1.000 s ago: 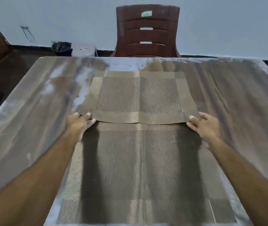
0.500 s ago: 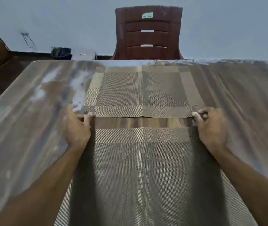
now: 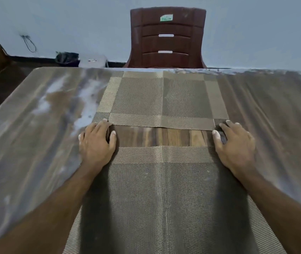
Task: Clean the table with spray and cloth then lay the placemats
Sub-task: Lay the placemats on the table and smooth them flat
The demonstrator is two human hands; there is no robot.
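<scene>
Two hands — left hand [image 3: 96, 142], right hand [image 3: 234, 143] — flat at far placemat [image 3: 161, 99] corners; table [image 3: 36, 134]

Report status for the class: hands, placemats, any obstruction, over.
Left hand and right hand flat, fingers on far placemat near corners. Near placemat laid; bare table strip between. Nothing obstructing.

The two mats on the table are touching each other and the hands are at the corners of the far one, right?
Not quite. The far placemat and the near placemat are apart: the head view shows a strip of bare table between them. The rest holds: the left hand and right hand are at the far mat's near corners.
</scene>
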